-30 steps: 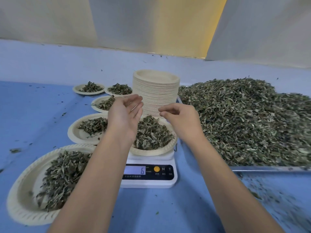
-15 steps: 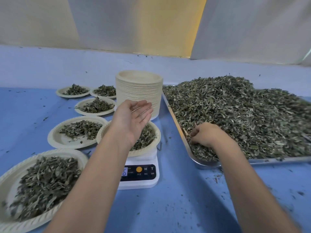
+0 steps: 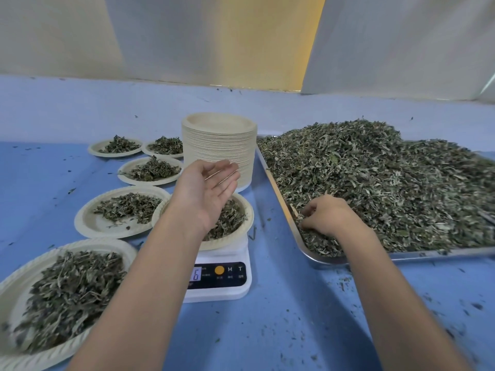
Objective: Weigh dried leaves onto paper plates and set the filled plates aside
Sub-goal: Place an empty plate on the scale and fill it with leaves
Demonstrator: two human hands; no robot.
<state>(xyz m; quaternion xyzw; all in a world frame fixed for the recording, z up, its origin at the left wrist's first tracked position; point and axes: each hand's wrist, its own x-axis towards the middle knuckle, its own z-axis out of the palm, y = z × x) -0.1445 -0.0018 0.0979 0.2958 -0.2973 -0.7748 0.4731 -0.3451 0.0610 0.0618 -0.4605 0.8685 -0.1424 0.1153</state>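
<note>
Five filled plates [image 3: 91, 226] stand aside at left — a sixth plate [image 3: 249, 215] sits partly loaded on the scale [image 3: 222, 293], left hand [image 3: 209, 191] spread empty above it, right hand [image 3: 326, 215] curled into the tray's [image 3: 428, 254] dried leaves [image 3: 375, 183], pinching more.

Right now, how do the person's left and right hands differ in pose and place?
The left hand is open, palm showing and empty; the right hand has its fingers curled into the dried leaves. The left hand hovers above the plate on the scale; the right hand is down in the metal tray. Both are bare, with bare forearms.
</note>
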